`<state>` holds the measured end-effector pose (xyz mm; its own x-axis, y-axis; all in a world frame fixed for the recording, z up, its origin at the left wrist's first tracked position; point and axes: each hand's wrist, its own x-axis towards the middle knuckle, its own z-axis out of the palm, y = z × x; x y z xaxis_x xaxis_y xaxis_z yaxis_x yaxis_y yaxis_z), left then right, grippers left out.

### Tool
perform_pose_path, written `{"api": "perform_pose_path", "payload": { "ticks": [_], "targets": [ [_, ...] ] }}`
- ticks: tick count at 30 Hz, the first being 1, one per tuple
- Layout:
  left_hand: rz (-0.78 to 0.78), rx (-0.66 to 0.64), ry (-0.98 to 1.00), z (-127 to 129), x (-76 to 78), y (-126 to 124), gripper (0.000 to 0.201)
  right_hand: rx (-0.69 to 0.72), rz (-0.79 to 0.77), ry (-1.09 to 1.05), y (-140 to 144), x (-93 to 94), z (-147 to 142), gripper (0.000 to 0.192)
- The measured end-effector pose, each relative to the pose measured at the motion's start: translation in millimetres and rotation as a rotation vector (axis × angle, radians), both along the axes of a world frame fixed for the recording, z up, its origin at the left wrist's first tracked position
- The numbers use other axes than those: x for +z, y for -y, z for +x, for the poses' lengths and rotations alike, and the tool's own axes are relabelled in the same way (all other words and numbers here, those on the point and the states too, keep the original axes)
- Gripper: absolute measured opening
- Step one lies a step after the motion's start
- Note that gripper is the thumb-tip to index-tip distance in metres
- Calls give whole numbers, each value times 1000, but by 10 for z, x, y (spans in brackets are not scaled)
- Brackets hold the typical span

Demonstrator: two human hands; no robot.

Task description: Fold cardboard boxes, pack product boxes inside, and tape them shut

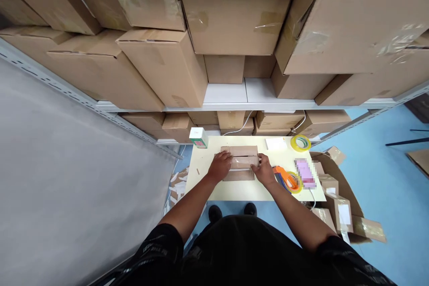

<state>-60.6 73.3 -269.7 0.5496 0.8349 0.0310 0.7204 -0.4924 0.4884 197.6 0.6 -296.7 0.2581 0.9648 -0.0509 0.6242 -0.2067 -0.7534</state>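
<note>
A small brown cardboard box [241, 161] lies on the cream table [204, 187], with a strip of clear tape across its middle. Flaps stretch out from its far and near sides. My left hand [220, 166] grips the left end, fingers laid over the edge. At the right end, my right hand [263, 170] holds the box between thumb and fingers. Just right of that hand is an orange tape dispenser [285, 178] with a yellow-edged tape roll [295, 182].
A small white-and-green box [199, 137] stands at the table's back left. Another tape roll [300, 143], a white flat item [275, 143] and a blurred pink phone-like object [304, 173] lie right. Shelves [231, 94] of cartons rise behind. A large open carton [348, 187] holds small boxes.
</note>
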Motion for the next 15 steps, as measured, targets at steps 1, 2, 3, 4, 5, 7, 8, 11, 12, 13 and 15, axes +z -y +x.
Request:
{"api": "perform_pose_path", "payload": {
  "ticks": [1,2,3,4,5,7,8,11,12,13,15],
  "targets": [
    [-1,1,17,-7,-24,9,41,3,-1,-3,43,7,56,58],
    [2,-3,30,-13,-41,10,42,6,1,7,99,15,137,55],
    [6,-10,38,-17,-52,6,42,11,9,35,166,24,243,50],
    [11,-16,41,-21,-60,1,43,17,17,86,245,32,369,44],
    [16,-20,42,-23,-66,-2,43,21,19,156,334,36,506,38],
    [22,-21,43,-23,-76,2,43,28,-23,331,526,20,775,30],
    [23,-19,43,-22,-82,11,44,23,-71,417,623,-7,887,28],
    [27,-13,32,-13,-101,41,45,12,-212,582,875,-169,1063,28],
    [29,-13,23,-10,-107,48,45,3,-241,606,936,-241,1070,29],
    [32,-13,13,-8,-112,53,46,-8,-258,621,983,-313,1061,28],
    [42,-13,-4,-7,-124,55,46,-34,-264,641,1036,-440,1026,24]
  ]
}}
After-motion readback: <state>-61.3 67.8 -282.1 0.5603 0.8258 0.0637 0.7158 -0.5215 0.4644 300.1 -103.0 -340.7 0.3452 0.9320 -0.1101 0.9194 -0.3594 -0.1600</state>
